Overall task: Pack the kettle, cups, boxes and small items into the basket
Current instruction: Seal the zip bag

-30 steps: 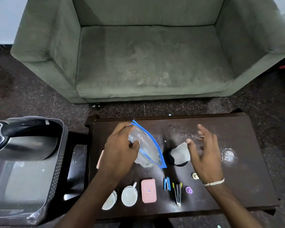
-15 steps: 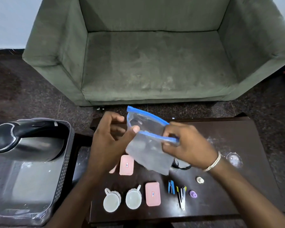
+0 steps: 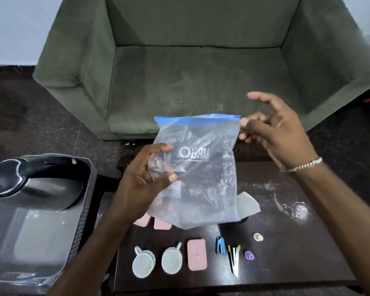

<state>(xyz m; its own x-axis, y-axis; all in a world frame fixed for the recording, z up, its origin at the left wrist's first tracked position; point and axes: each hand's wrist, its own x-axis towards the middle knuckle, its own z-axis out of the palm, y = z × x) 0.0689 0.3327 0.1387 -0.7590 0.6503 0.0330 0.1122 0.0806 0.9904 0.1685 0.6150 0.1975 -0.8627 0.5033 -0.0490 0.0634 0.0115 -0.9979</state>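
My left hand (image 3: 145,180) pinches the left side of a clear zip bag (image 3: 199,167) with a blue top strip, held upright above the dark table (image 3: 286,263). My right hand (image 3: 271,129) is at the bag's top right corner, fingers spread, apparently off it. The steel kettle (image 3: 30,184) with a black handle lies in the grey basket (image 3: 79,231) at the left. Two white cups (image 3: 143,264) (image 3: 171,262), a pink box (image 3: 197,254), two more pink boxes (image 3: 161,224) partly hidden by the bag, a blue clip (image 3: 220,248), tweezers (image 3: 234,261), a purple cap (image 3: 249,255) and a white cap (image 3: 257,236) lie on the table.
A green sofa (image 3: 190,71) stands behind the table. A grey cloth piece (image 3: 247,206) on a black round thing lies behind the bag. A clear lid (image 3: 301,210) rests at the table's right. The basket is lined with clear plastic.
The bag has been raised and turned flat to face me, its zip strip now level. My right hand has slid off the strip to the right and spread its fingers.
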